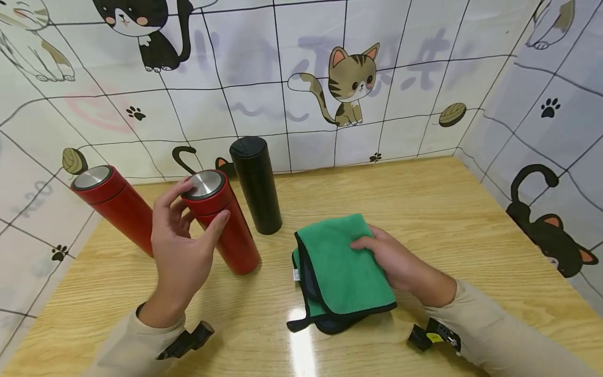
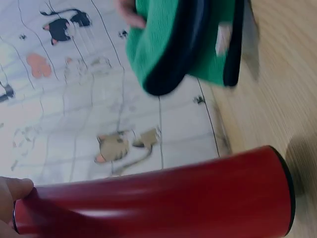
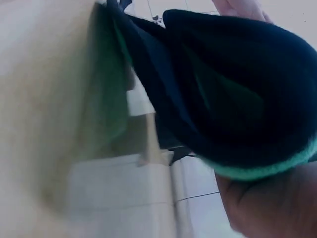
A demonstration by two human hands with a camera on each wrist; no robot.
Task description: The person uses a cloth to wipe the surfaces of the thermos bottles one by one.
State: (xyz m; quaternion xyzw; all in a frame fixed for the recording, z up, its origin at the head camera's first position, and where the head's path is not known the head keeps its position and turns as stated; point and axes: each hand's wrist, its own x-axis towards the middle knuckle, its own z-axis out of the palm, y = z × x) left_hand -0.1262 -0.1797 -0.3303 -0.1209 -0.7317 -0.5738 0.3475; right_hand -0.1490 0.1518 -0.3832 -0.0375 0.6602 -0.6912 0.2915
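A red thermos with a silver lid top is gripped near its upper end by my left hand, thumb on one side and fingers on the other. Lengthwise, the same thermos fills the bottom of the left wrist view; whether its base touches the table, I cannot tell. My right hand pinches a folded green towel with black edging and a small white tag, thumb on top. Dark folds of the towel hide most of that hand in the right wrist view.
Behind the left hand stands a second red thermos. A black thermos is just behind the gripped one, near the back of the wooden table. Cat-printed sheeting walls the back and sides.
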